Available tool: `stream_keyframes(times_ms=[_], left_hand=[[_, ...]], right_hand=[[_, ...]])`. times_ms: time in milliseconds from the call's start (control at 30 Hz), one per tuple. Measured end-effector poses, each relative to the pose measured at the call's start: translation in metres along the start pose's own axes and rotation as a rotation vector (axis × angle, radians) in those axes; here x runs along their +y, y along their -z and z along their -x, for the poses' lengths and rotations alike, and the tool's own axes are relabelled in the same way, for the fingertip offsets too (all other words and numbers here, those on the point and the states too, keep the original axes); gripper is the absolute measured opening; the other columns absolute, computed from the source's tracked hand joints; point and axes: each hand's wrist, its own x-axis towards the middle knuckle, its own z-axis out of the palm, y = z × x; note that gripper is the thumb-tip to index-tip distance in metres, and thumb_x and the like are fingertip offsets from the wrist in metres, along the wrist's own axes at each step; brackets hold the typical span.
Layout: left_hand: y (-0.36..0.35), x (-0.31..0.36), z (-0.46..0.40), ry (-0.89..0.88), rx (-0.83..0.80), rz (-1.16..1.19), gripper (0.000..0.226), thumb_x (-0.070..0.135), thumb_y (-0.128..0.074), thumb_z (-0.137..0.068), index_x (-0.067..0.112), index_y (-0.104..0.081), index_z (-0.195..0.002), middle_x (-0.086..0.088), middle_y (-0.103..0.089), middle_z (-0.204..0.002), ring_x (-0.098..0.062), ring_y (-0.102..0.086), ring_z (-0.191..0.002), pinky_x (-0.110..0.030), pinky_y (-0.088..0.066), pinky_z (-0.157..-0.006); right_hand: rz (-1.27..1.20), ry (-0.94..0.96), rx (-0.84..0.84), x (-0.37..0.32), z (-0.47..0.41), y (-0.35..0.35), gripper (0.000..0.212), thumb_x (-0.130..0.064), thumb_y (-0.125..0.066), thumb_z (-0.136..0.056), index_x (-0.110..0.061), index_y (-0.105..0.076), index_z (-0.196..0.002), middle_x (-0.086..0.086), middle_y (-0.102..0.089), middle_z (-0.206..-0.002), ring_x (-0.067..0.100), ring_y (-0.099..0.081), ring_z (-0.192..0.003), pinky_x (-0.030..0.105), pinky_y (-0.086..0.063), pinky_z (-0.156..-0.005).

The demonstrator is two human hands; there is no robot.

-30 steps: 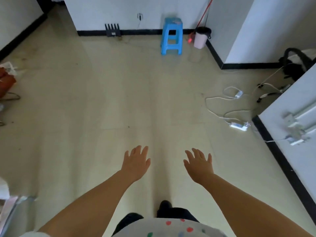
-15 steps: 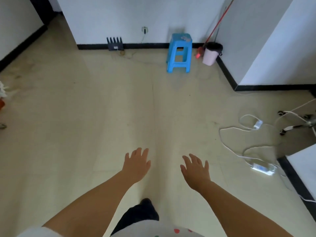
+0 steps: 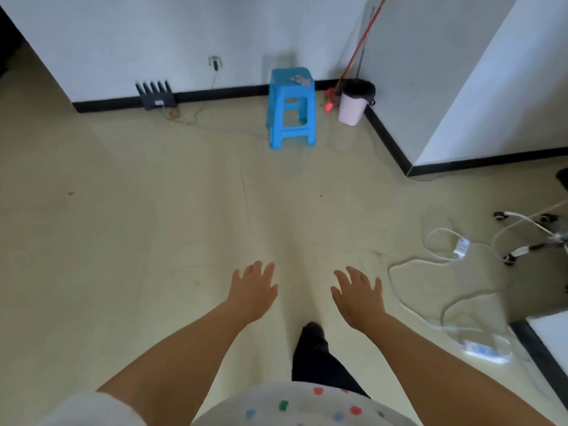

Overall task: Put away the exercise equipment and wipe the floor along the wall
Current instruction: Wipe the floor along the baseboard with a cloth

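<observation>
Pale floor (image 3: pixel 153 226) with blue stool (image 3: pixel 291 107), pink bin (image 3: pixel 353 107) (near the wall), white cables (image 3: pixel 430 262).

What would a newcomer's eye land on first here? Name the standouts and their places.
First, the bright blue plastic stool standing against the far wall, with a pink waste bin in the corner to its right. Then the open left hand and right hand, both empty, held out over the pale floor.

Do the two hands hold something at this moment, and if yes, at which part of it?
Nothing is held. The left hand and the right hand are both stretched forward over the floor with spread, relaxed fingers, touching nothing.
</observation>
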Motion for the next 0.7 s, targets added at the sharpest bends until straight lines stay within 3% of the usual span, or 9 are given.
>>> stream_keyframes(times_ms=[267, 500, 700], left_hand=[[0.087, -0.002, -0.177, 0.061, -0.003, 0.070, 0.054, 0.039, -0.026, -0.101, 0.019, -0.014, -0.150, -0.007, -0.025, -0.151, -0.024, -0.030, -0.137, -0.045, -0.019, -0.114], [0.136, -0.039, -0.333, 0.087, -0.047, 0.076, 0.054, 0.038, -0.026, -0.101, 0.018, -0.013, -0.150, -0.008, -0.026, -0.151, -0.024, -0.030, -0.137, -0.044, -0.020, -0.113], [0.213, -0.094, -0.485, 0.026, -0.008, 0.026, 0.054, 0.039, -0.027, -0.101, 0.019, -0.016, -0.149, -0.008, -0.026, -0.151, -0.024, -0.029, -0.138, -0.046, -0.020, -0.114]], right_hand=[[0.050, -0.008, -0.025, 0.044, -0.186, 0.110, 0.047, -0.039, -0.022, -0.102, -0.026, -0.019, -0.148, 0.003, -0.015, -0.158, 0.020, -0.014, -0.145, 0.054, -0.009, -0.115], [0.084, 0.104, -0.034, 0.018, -0.350, 0.166, 0.048, -0.039, -0.020, -0.102, -0.026, -0.018, -0.148, 0.004, -0.014, -0.158, 0.020, -0.012, -0.146, 0.054, -0.007, -0.115], [-0.021, 0.010, 0.014, -0.004, -0.490, 0.239, 0.048, -0.039, -0.021, -0.102, -0.026, -0.019, -0.148, 0.003, -0.015, -0.158, 0.020, -0.013, -0.145, 0.053, -0.008, -0.116]])
